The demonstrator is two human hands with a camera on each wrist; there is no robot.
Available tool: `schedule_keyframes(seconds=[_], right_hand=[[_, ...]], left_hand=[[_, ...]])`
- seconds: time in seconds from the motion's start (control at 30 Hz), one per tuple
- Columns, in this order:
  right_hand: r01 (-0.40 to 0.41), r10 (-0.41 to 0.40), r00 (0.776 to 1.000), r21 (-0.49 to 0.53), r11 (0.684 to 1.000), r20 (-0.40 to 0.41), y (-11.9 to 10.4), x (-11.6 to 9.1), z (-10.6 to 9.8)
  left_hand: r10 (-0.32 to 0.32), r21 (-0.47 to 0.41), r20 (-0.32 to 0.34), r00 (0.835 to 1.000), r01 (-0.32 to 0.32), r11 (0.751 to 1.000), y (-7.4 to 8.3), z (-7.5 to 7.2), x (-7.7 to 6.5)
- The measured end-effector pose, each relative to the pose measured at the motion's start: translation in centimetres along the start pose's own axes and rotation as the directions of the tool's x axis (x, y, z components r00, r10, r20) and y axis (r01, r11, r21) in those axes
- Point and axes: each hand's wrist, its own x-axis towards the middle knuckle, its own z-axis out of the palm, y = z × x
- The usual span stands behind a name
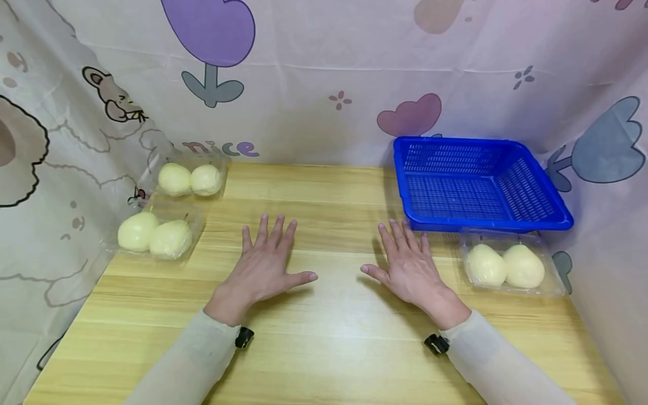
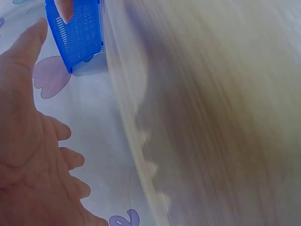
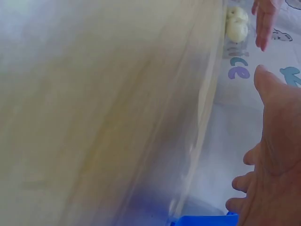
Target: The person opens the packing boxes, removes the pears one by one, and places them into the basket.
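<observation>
Both hands are held palm down over the wooden table with fingers spread and nothing in them. My left hand [image 1: 262, 269] is nearest to a clear plastic box of two pale yellow pears [image 1: 170, 239] on the left. Behind that box is a second clear box with two more pears [image 1: 175, 179]. My right hand [image 1: 411, 270] has its fingertips close to the front left corner of a blue plastic basket [image 1: 486, 222]. To the right of this hand lies a third clear box with two pears [image 1: 525, 266], just in front of the basket.
The light wooden table [image 1: 324, 349] reaches back to a printed cloth [image 1: 314, 124] hung behind it and along both sides. Long light sleeves [image 1: 189, 357] cover the forearms, and a small black device [image 1: 244, 337] sits at each wrist.
</observation>
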Motion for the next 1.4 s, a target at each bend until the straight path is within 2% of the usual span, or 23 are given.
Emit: schedule_keyframes(seconds=[0.23,0.4,0.5,0.67,0.77,0.97,1.07,1.23,1.4], right_hand=[[0.024,-0.023,0.998,0.010,1.000,-0.058,0.0,-0.7,-0.7],[0.022,-0.017,0.982,0.024,0.999,-0.190,0.6,-2.5,-1.5],[0.032,-0.024,0.948,0.022,0.999,-0.318,1.4,-3.6,-2.0],[0.030,-0.006,0.867,0.041,0.999,-0.498,3.4,-5.3,-3.1],[-0.009,0.039,0.837,0.057,0.998,-0.546,4.6,-6.3,-3.7],[-0.112,0.143,0.798,0.089,0.990,-0.585,7.0,-7.6,-4.0],[-0.171,0.199,0.799,0.103,0.980,-0.567,7.9,-8.1,-3.7],[-0.271,0.301,0.840,0.131,0.954,-0.452,8.8,-8.6,-3.3],[-0.321,0.350,0.868,0.141,0.937,-0.352,9.1,-8.8,-3.0]], left_hand=[[-0.006,-0.017,0.007,1.000,0.006,1.000,0.0,-0.2,-0.1],[-0.013,-0.010,-0.008,1.000,0.013,1.000,-0.1,-0.5,-0.2],[-0.019,-0.022,-0.017,1.000,0.018,1.000,-0.2,-0.8,-0.1],[-0.010,-0.068,-0.018,1.000,0.008,0.998,-0.3,-0.9,0.1],[0.011,-0.110,-0.016,1.000,-0.012,0.994,-0.5,-0.7,0.1],[0.044,-0.183,0.017,0.999,-0.040,0.982,-0.9,0.4,0.2],[0.066,-0.235,0.040,0.997,-0.055,0.970,-0.9,0.9,0.3],[0.105,-0.325,0.078,0.991,-0.074,0.943,-0.4,1.7,0.9],[0.142,-0.348,0.093,0.986,-0.101,0.932,0.3,2.3,1.9]])
